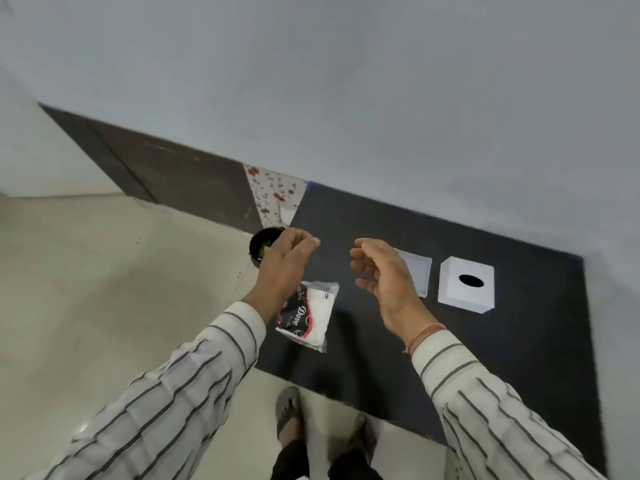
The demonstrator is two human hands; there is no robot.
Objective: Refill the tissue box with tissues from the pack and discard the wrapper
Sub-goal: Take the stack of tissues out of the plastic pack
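Lying flat on the dark tabletop (502, 341), near its left edge, is the tissue pack (308, 315), a clear wrapper with a dark printed band and white tissues showing through. Taking that pack as the landmark: the left hand (285, 263) hangs in the air just above and to the left of it, fingers loosely curled, thumb and forefinger close together, holding nothing that can be seen. The right hand (384, 275) hangs above and to the right of the pack, palm turned inward, fingers spread and slightly bent, also empty. Neither hand touches the pack.

Further right of the pack, past the right hand, a shallow white tray-like piece (420, 275) rests on the tabletop, partly hidden by that hand; whether it is the box's base or lid cannot be told. Right of that piece, and well apart from the pack, sits the white tissue box (465, 284) with its dark oval opening facing up.

Up and left of the pack, off the tabletop edge and partly behind the left hand, stands a dark round bin (261, 242) on the pale floor (104, 289). Both arms wear striped sleeves (166, 403), and a reddish thread circles the right wrist. Below the pack, the person's sandalled feet (289, 414) stand on the floor beside the tabletop's near edge.
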